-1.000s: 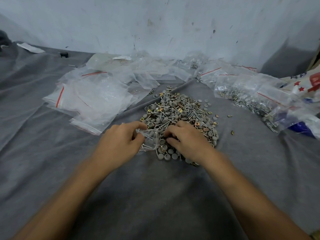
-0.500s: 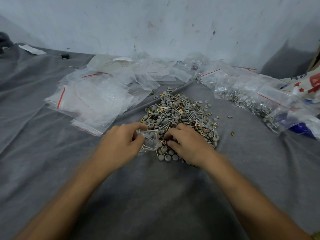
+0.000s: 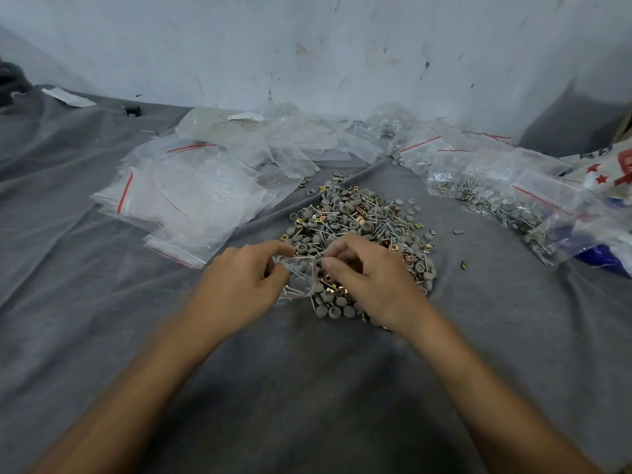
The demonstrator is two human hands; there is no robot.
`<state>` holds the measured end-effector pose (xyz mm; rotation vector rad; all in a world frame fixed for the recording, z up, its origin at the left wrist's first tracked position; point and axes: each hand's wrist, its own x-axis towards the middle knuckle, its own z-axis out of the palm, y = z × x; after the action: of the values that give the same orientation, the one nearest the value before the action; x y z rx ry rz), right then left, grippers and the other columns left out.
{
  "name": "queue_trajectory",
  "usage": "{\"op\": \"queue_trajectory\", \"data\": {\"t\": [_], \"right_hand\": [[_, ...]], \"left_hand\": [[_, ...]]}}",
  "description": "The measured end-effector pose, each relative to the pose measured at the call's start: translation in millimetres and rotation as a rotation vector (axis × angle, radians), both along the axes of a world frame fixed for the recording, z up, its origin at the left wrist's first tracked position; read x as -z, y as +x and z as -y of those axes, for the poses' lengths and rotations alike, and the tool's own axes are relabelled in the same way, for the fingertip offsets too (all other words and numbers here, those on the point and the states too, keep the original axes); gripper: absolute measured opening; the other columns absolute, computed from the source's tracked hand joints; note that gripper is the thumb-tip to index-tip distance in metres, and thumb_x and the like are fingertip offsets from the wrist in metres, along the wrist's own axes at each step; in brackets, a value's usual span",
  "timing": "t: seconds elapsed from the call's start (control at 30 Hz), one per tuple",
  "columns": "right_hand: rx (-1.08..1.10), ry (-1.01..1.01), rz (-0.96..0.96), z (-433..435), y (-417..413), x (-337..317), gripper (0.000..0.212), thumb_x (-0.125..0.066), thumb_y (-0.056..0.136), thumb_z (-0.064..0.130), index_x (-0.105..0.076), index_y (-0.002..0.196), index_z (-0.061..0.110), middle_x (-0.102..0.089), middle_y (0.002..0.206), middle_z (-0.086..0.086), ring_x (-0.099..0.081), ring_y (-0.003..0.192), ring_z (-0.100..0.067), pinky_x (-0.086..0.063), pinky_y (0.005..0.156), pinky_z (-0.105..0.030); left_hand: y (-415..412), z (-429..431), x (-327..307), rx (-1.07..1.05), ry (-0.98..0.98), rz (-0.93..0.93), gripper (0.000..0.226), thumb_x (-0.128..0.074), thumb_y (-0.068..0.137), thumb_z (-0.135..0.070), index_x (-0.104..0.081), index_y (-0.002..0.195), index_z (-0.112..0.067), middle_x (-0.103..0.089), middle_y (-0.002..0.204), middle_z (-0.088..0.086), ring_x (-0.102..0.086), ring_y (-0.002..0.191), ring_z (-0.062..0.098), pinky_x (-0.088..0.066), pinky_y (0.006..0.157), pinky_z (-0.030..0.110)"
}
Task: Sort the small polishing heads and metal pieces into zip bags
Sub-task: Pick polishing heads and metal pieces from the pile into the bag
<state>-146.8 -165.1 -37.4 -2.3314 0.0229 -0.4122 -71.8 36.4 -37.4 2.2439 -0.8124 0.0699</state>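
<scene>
A pile of small grey polishing heads, thin metal pins and gold-coloured metal pieces [image 3: 362, 220] lies on the grey cloth in the middle. My left hand [image 3: 239, 278] pinches a small clear zip bag [image 3: 301, 275] at the pile's near edge; a few pins and heads show inside it. My right hand [image 3: 369, 278] is at the bag's mouth with thumb and fingertips pinched together on a small piece, too small to identify. Its palm hides the pile's near right part.
Empty clear zip bags with red strips [image 3: 184, 200] are heaped at the back left. Filled bags of the same parts [image 3: 502, 196] lie at the right, beside a printed sack [image 3: 612, 165]. A few stray metal pieces [image 3: 463, 265] lie on the grey cloth [image 3: 307, 388]. A wall rises behind.
My right hand has lifted off the pile and moved its pinched fingertips left to the bag's mouth. The left hand keeps holding the bag in about the same place.
</scene>
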Motion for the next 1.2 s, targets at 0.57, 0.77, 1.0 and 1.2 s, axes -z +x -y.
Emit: {"op": "queue_trajectory", "data": {"t": [0.57, 0.77, 1.0, 1.2], "right_hand": [[0.080, -0.365, -0.180, 12.8, 11.2, 3.6, 0.010, -0.065, 0.096, 0.028, -0.073, 0.102, 0.027, -0.061, 0.097, 0.012, -0.062, 0.093, -0.011, -0.053, 0.083, -0.036], [0.079, -0.470, -0.206, 7.7, 14.3, 16.8, 0.014, -0.061, 0.099, 0.033, -0.069, 0.110, 0.031, -0.046, 0.095, 0.013, -0.058, 0.099, -0.016, -0.044, 0.074, -0.033], [0.065, -0.587, -0.164, 2.1, 15.5, 17.2, 0.016, -0.058, 0.100, 0.034, -0.067, 0.111, 0.026, -0.058, 0.106, 0.005, -0.058, 0.104, -0.020, -0.048, 0.073, -0.035], [0.084, -0.434, -0.129, 1.7, 6.5, 10.7, 0.006, -0.056, 0.101, 0.027, -0.061, 0.101, 0.023, -0.057, 0.101, 0.006, -0.057, 0.097, -0.018, -0.047, 0.077, -0.036]], "left_hand": [[2.3, -1.3, 1.8, 0.006, -0.003, -0.001, 0.030, -0.054, 0.095, -0.020, -0.071, 0.118, -0.030, -0.062, 0.058, -0.018, -0.059, 0.056, 0.006, -0.043, 0.056, 0.028], [2.5, -0.6, 1.3, 0.003, 0.010, -0.002, 0.031, -0.054, 0.095, -0.020, -0.070, 0.119, -0.031, -0.062, 0.060, -0.024, -0.059, 0.058, 0.003, -0.039, 0.056, 0.026], [1.6, -0.1, 1.9, 0.004, 0.019, -0.014, 0.032, -0.053, 0.096, -0.020, -0.070, 0.122, -0.030, -0.062, 0.056, -0.017, -0.057, 0.054, 0.004, -0.038, 0.054, 0.027], [0.3, -0.1, -0.4, 0.011, 0.030, -0.013, 0.032, -0.052, 0.097, -0.020, -0.069, 0.122, -0.030, -0.060, 0.058, -0.027, -0.057, 0.055, 0.001, -0.033, 0.052, 0.024]]}}
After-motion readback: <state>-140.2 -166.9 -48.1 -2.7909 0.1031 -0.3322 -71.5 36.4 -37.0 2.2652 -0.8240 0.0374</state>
